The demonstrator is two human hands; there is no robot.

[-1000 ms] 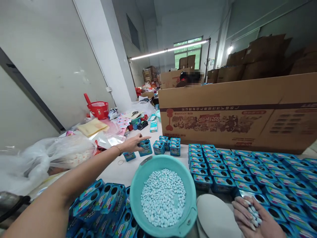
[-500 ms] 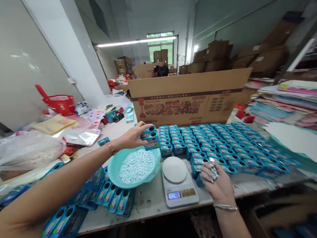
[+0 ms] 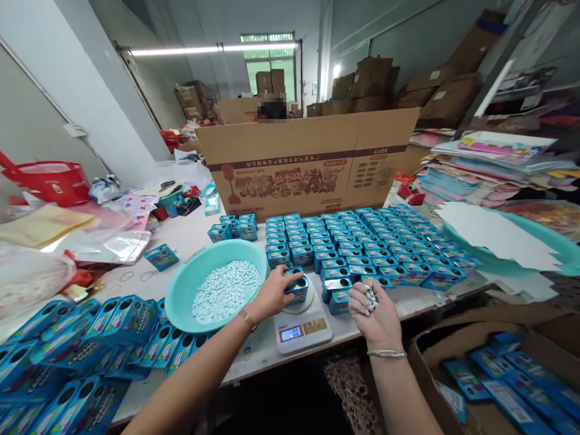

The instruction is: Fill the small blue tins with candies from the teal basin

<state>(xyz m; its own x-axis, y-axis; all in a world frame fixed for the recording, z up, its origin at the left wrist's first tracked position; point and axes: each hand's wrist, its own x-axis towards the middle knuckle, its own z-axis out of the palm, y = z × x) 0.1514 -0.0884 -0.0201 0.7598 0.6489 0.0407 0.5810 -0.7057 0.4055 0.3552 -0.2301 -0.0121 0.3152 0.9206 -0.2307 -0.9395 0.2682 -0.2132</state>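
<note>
We are holding a small blue box on the pan of the white scale at the near edge of the desk, our left hand closed around its sides from the left. The box looks light and thin-walled, likely to dent, so we are gripping the side panels, not the open top. Our right hand is cupped, half closed, palm up just right of the scale, carrying pale blue tablets, small, smooth, liable to roll off. The teal basin of tablets is sitting just left.
</note>
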